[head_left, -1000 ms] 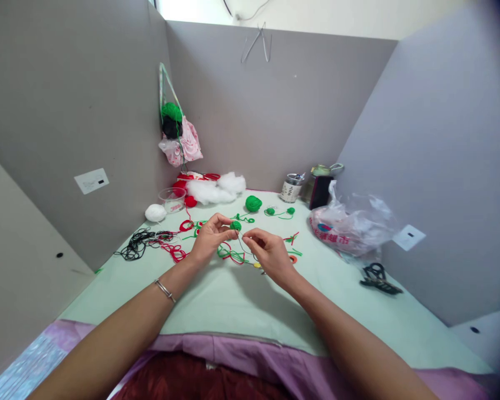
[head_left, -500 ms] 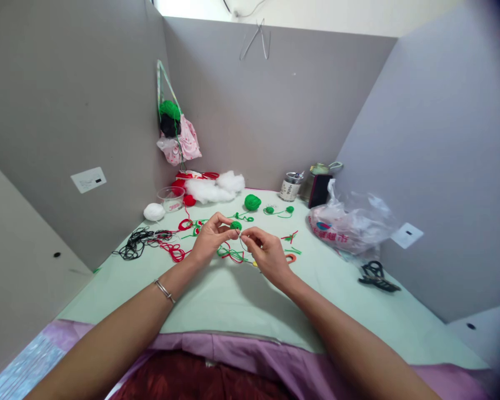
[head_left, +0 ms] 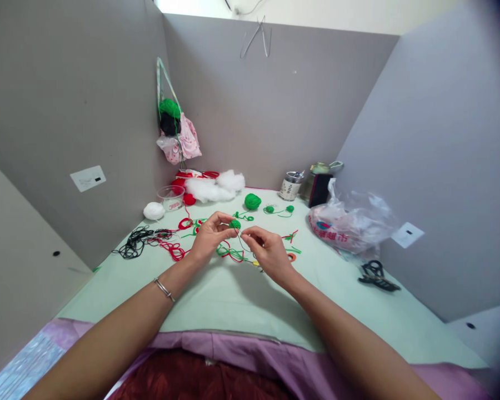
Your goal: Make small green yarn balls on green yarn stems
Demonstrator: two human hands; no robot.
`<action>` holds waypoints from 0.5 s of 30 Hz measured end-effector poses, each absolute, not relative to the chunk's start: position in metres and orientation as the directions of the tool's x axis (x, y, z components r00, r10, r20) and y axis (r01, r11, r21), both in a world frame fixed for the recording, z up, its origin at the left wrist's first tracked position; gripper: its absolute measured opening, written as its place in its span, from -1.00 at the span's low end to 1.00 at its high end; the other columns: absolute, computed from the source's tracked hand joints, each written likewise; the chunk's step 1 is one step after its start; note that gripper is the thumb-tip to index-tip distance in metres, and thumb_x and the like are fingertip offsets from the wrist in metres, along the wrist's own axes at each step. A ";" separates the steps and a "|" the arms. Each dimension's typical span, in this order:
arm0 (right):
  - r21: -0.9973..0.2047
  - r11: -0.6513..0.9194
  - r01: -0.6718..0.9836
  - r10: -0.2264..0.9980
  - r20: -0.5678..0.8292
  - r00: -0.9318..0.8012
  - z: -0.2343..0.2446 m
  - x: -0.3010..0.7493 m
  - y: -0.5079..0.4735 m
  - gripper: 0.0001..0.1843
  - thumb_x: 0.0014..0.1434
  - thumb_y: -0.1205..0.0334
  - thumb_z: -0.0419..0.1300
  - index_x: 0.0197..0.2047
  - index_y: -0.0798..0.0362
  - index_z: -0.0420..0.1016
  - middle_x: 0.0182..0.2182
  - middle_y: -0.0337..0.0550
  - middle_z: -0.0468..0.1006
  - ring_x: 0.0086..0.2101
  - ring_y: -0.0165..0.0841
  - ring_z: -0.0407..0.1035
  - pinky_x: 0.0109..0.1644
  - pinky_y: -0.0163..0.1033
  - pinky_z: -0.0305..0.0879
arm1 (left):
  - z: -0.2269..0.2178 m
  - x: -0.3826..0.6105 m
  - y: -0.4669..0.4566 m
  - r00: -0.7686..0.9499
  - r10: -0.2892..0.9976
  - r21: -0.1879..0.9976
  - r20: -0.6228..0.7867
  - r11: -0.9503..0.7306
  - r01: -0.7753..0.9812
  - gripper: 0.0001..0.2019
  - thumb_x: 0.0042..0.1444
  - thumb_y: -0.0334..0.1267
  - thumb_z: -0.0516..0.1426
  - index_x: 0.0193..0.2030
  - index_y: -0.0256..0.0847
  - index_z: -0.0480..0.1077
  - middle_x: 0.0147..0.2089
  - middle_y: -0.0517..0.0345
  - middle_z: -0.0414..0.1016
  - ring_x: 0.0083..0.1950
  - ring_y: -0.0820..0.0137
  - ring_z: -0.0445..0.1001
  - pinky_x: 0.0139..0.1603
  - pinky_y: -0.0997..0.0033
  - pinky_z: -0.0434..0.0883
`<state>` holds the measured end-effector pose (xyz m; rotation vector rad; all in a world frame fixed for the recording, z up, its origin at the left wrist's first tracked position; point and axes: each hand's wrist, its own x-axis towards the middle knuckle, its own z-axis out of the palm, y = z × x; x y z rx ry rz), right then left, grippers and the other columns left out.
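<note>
A small green crocheted ball [head_left: 234, 224] is pinched between the thumb and fingers of my left hand [head_left: 210, 236], over the middle of the table. Close to its right, my right hand [head_left: 266, 249] has thumb and forefinger closed on a thin dark thread [head_left: 242, 243]. This thread runs from the ball and curves down below the right fingertips. Any needle at those fingertips is too small to make out. Under the hands lie green and red yarn pieces [head_left: 230, 253]. Scissors with an orange handle [head_left: 291, 257] are partly hidden behind my right hand.
Black yarn [head_left: 137, 243], red yarn [head_left: 175, 251] and a white ball [head_left: 154, 211] lie left. Behind are white stuffing [head_left: 210, 189], a clear tub [head_left: 171, 199] and a green yarn ball [head_left: 252, 201]. A can [head_left: 290, 186], plastic bag [head_left: 350, 222] and black hair claw [head_left: 378, 278] stand or lie right.
My right hand has shifted very slightly right, away from the ball, and more of the dark thread shows between the hands. My left hand keeps its hold on the ball.
</note>
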<state>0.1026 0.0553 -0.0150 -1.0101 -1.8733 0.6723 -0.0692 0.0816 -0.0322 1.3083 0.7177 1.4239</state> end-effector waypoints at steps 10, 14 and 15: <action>-0.769 0.514 0.379 0.856 0.433 -0.281 -0.017 0.102 0.056 -0.79 0.24 0.15 0.09 -0.33 0.06 0.46 -0.61 -0.33 0.21 -0.57 -0.47 0.04 -0.48 -0.34 0.00 | -0.039 -0.069 0.083 0.147 0.930 0.914 0.338 -0.287 -0.287 -0.71 -0.10 -0.30 0.35 -0.25 -0.22 0.37 -0.32 0.23 0.48 -0.32 0.49 0.45 -0.23 0.44 0.39; -0.737 0.561 0.376 0.827 0.485 -0.285 -0.020 0.102 0.056 -0.80 0.26 0.16 0.07 -0.29 0.06 0.46 -0.54 -0.28 0.33 -0.53 -0.45 0.12 -0.41 -0.33 0.07 | -0.038 -0.067 0.081 0.191 0.933 0.913 0.305 -0.229 -0.336 -0.72 -0.06 -0.23 0.33 -0.25 -0.23 0.37 -0.34 0.23 0.46 -0.31 0.46 0.48 -0.19 0.39 0.42; -0.731 0.567 0.380 0.824 0.493 -0.281 -0.020 0.102 0.056 -0.79 0.27 0.16 0.07 -0.29 0.06 0.46 -0.53 -0.27 0.36 -0.52 -0.45 0.14 -0.40 -0.33 0.08 | -0.038 -0.067 0.081 0.195 0.933 0.913 0.303 -0.225 -0.339 -0.72 -0.06 -0.23 0.33 -0.25 -0.23 0.37 -0.34 0.23 0.46 -0.31 0.46 0.48 -0.19 0.39 0.43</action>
